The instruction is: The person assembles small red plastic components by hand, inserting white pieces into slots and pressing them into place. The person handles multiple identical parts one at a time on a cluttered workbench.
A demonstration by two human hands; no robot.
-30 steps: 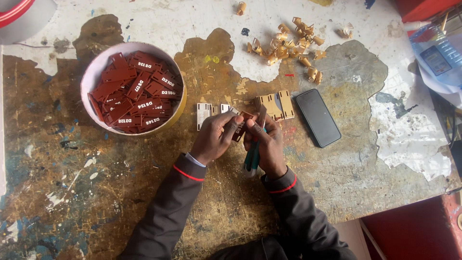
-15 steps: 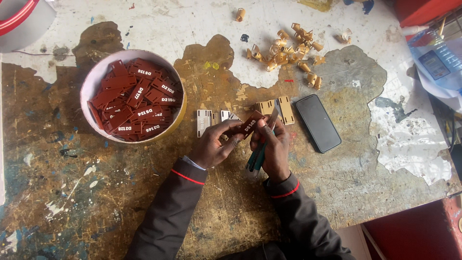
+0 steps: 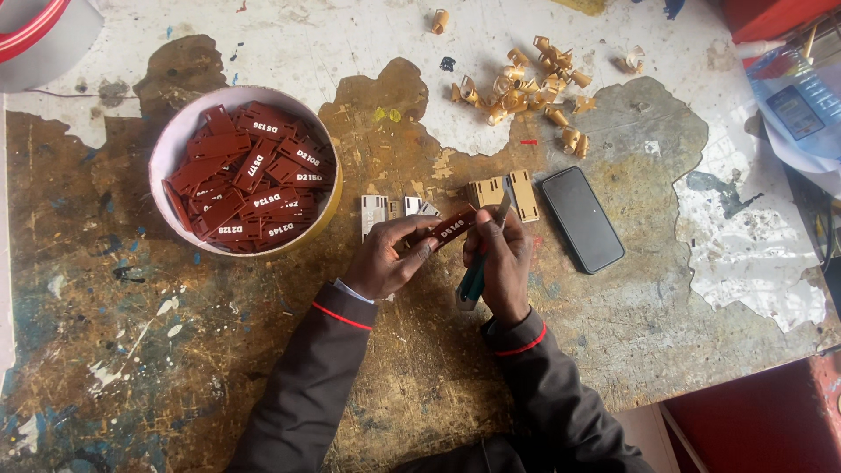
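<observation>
Left grip (image 3: 385, 258) around red tag (image 3: 451, 227)

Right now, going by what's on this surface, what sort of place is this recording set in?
Probably a small workshop bench. The worn, paint-stained table holds a round tub full of dark red tags and a heap of curled shavings, and the right hand holds a knife beside one tag.

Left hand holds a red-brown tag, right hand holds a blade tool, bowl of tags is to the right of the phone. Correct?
Not quite. In the head view the bowl of tags sits left of the phone. The left hand does hold the red-brown tag, the right hand the blade tool.
</observation>
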